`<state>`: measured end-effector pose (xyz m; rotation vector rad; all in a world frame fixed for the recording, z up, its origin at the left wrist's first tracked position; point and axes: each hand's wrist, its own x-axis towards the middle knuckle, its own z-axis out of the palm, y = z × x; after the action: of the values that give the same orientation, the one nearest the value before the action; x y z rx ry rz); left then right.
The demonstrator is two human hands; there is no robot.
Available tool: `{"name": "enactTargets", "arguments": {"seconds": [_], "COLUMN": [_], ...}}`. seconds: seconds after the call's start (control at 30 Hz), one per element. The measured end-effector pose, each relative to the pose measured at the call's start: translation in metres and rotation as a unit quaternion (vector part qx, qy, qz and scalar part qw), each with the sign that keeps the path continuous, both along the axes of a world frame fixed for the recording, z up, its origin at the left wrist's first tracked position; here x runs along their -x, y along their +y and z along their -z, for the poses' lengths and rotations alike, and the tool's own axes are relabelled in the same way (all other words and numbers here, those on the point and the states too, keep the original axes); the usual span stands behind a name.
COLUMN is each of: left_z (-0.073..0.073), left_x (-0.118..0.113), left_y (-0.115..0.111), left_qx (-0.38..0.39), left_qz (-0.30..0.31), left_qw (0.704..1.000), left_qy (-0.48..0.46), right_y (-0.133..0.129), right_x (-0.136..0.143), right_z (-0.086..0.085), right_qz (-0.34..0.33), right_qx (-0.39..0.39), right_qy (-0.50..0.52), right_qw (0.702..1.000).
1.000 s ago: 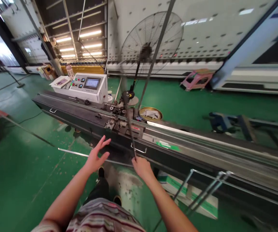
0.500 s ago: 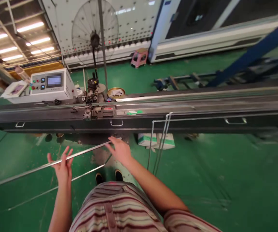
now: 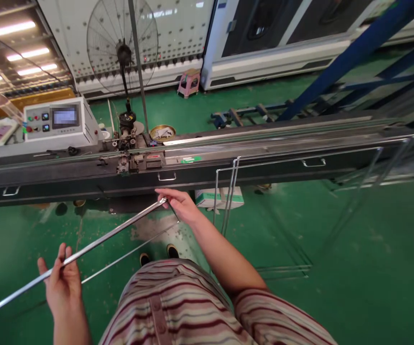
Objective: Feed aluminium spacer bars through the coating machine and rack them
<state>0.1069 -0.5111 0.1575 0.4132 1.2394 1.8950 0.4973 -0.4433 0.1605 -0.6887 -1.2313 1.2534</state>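
The metal frame slants from the left edge to the centre of the frame. The right hand clamps its near corner between its fingers; the left hand has its fingers spread, the bar lying across them. Beyond is the long dark desk, with a control box upper left and a round gold tray near centre. Right of centre, wire frames stand before the desk, partly blocking a carton.

Rod cut off at left edge. Fan cropped at top. Screen blurred, unreadable. Bench cropped left.
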Motion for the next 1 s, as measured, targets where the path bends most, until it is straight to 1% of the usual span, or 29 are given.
{"name": "enactTargets", "arguments": {"seconds": [0.2,0.3,0.33,0.4,0.47,0.53,0.63,0.73,0.8,0.87,0.93,1.0], "left_z": [-0.01,-0.017,-0.02,-0.029,-0.041,-0.057,-0.086,-0.113,-0.128,-0.142,-0.152,-0.161], "left_x": [0.004,0.006,0.007,0.007,0.004,-0.004,-0.018,-0.032,-0.039,-0.043,-0.041,-0.034], "left_y": [0.008,0.011,0.012,0.014,0.017,0.019,0.022,0.026,0.03,0.033,0.035,0.037], "left_qx": [-0.011,0.011,0.023,0.045,0.051,0.04,0.028,0.051,0.045,0.02,0.01,0.017], "left_qz": [-0.009,0.001,0.014,0.067,0.125,0.161,0.183,0.192,0.197,0.219,0.24,0.257], "left_qw": [1.0,1.0,0.999,0.996,0.99,0.986,0.98,0.974,0.971,0.964,0.955,0.954], "left_qy": [-0.003,-0.024,-0.031,-0.039,-0.031,0.002,0.07,0.106,0.126,0.147,0.171,0.153], "right_y": [-0.005,-0.006,-0.006,-0.007,-0.008,-0.011,-0.016,-0.018,-0.016,-0.015,-0.013,-0.014], "right_x": [0.003,0.005,0.005,0.002,-0.003,-0.008,-0.012,-0.015,-0.02,-0.027,-0.035,-0.044], "right_z": [-0.004,-0.009,-0.011,-0.016,-0.027,-0.042,-0.07,-0.094,-0.105,-0.115,-0.125,-0.137], "right_qz": [-0.003,0.026,0.039,0.054,0.046,0.025,0.026,0.066,0.094,0.108,0.102,0.089], "right_qx": [0.006,-0.003,-0.006,-0.013,-0.018,-0.014,0.008,0.005,-0.014,-0.033,-0.051,-0.071], "right_qy": [0.065,0.111,0.125,0.144,0.154,0.147,0.115,0.117,0.131,0.135,0.131,0.122], "right_qw": [0.998,0.993,0.991,0.988,0.987,0.989,0.993,0.991,0.987,0.984,0.985,0.986]}}
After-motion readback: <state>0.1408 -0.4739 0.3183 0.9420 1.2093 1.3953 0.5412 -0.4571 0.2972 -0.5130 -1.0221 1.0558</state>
